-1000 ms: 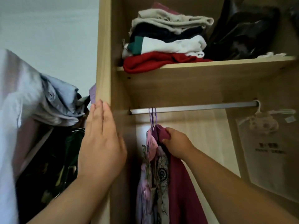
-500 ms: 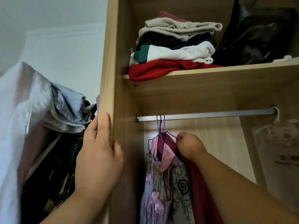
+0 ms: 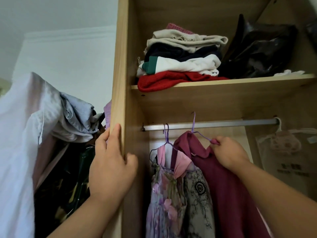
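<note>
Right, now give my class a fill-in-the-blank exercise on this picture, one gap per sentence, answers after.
The right hand pinches the end of a purple ____ carrying the maroon garment.
The left hand grips the wardrobe's side panel, which is made of ____.
The bottom garment of the folded pile on the shelf is ____.
Beside that pile stands a shiny ____ bag.
Answers: hanger, wood, red, black.

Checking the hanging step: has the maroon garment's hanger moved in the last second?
Yes. The hanger has shifted right along the rod, away from the other hangers near its left end; the right hand pinches it.
</note>
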The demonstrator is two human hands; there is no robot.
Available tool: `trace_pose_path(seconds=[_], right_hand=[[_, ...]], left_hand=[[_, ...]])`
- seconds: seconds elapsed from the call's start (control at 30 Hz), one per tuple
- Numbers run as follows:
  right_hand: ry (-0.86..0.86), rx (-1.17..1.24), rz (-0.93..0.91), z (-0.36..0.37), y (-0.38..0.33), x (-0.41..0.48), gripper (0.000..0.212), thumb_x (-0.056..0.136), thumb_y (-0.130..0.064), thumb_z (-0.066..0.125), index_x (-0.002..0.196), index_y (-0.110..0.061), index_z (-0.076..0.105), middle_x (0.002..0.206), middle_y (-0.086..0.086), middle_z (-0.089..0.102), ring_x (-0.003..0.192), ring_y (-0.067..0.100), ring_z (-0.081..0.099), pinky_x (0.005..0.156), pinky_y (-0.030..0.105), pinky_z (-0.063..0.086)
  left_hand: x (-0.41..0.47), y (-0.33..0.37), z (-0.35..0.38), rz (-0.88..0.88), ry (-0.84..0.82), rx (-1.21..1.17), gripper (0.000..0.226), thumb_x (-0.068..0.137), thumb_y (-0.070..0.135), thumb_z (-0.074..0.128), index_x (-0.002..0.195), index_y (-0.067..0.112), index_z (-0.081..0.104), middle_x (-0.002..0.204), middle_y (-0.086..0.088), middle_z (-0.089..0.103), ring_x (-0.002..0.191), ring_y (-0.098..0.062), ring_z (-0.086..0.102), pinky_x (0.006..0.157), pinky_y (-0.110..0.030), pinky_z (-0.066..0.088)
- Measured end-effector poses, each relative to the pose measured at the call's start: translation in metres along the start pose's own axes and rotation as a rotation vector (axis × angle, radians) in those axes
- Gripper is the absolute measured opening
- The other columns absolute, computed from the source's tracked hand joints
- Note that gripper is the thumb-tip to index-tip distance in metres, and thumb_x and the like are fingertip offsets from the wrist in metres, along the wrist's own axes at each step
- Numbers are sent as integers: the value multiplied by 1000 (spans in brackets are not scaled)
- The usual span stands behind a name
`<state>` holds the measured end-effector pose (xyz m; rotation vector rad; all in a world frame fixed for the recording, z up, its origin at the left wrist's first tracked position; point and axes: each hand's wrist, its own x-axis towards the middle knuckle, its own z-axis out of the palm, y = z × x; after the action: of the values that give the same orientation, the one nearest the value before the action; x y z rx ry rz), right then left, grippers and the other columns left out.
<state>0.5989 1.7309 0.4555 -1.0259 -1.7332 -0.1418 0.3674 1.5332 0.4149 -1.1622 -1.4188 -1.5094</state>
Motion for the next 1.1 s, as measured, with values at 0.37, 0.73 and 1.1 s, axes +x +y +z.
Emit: trace_pose_path(seconds=[0.37,0.73,1.1], right_hand=[[-49,68,26,-110,63,-179,31,84,-11,67,83,-41,60,87,-21,66,86,-6,60,74,2,37],[-13,-35,332,-197,2,-365,23,75,-25,65,91,-40,71,86,-11,72,76,-7,62,72,5,44],[144,-522,854,-143,-133,-538,40,85,-18,68,93,-57,62,89,-18,69,80,-4,61,80,24,47]], left_hand=[[-72,69,46,491,-348,-73,58,74,44,50,129,25,54,142,-7,46,136,-29,36,108,-49,34],[-201,78,138,456,-928,-501,42,95,36,45,133,18,44,133,-11,52,127,-28,44,103,-40,37],[-326,57,65,482,-1404,-1261,11,92,7,54,94,-3,59,97,-17,63,86,-23,55,72,-29,35]])
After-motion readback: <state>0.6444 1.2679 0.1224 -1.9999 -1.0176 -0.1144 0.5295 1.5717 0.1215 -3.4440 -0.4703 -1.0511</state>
